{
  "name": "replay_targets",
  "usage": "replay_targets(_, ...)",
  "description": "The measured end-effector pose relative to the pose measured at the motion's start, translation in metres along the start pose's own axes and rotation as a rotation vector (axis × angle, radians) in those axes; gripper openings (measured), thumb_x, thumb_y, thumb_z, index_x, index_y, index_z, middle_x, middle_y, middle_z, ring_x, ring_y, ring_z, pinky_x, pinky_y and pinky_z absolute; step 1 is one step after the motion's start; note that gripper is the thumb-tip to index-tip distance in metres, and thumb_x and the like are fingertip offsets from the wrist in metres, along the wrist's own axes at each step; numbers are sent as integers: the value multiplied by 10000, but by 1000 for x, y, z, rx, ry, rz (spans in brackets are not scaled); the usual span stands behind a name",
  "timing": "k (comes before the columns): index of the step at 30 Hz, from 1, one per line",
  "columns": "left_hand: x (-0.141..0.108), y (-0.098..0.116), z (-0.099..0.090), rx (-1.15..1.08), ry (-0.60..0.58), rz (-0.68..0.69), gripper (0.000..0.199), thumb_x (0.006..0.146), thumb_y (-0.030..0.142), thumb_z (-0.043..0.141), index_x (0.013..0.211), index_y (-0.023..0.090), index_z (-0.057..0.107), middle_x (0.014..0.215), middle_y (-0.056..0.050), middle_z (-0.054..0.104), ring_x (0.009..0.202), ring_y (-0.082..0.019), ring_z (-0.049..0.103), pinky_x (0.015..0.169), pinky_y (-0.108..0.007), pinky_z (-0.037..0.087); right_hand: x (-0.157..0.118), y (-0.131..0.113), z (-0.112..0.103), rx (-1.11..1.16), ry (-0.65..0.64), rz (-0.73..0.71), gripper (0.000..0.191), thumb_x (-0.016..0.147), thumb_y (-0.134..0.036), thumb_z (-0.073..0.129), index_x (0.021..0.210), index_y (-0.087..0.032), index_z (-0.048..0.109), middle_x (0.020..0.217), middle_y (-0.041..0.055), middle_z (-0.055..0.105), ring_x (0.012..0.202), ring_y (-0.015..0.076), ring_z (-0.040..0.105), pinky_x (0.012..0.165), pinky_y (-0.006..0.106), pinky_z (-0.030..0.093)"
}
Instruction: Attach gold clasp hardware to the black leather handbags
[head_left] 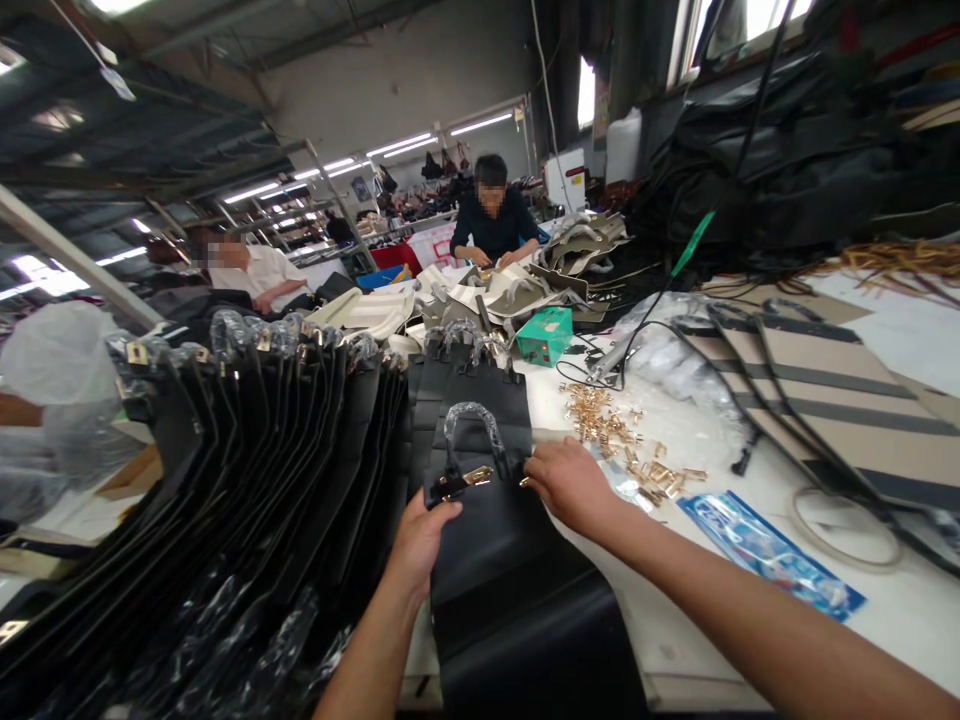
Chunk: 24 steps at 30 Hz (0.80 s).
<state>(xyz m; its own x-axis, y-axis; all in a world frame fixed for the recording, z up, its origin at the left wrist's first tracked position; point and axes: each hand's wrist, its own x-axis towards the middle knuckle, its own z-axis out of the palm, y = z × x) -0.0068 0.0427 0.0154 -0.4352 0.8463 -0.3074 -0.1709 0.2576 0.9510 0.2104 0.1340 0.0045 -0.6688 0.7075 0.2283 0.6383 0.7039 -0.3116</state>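
Left hand (421, 548) and right hand (571, 487) grasping a black leather handbag (487, 540)

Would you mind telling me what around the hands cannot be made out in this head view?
Head view: the left hand hides part of the gold clasp.
Head view: the right hand hides what it touches.
Head view: the bottom edge cuts off the black bag.
Head view: the gold fittings are too small to identify.

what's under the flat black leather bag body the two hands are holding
The black leather bag body rests on a white worktable; the tabletop directly beneath it is covered, so nothing there can be seen.
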Motion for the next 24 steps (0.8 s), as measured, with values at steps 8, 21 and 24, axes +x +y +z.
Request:
replay_targets(8,0,-2,2,17,-13,8,398,584,194,740,977,171,682,799,-17,753,716,-206,692,703,-303,516,14,1,0,186,-118,4,194,686,7,645,751,-168,699,891,113,701,787,252,666,705,316,460)
replay_targets(21,1,-2,1,-25,-17,-35,398,587,194,751,977,159,682,834,-50,750,745,-233,701,706,-332,518,13,22,33,755,15,345,127,829,-276,611,901,-203,685,674,-20,709,578,148,681,538,220,479)
replay_targets(24,2,-3,1,-23,-20,-56,404,586,199,753,980,159,675,815,-45,746,728,-233,697,688,-330,517,11,15,37,759,68,402,149,840,-287,600,933,-207,684,671,-24,702,568,142,674,546,218,468)
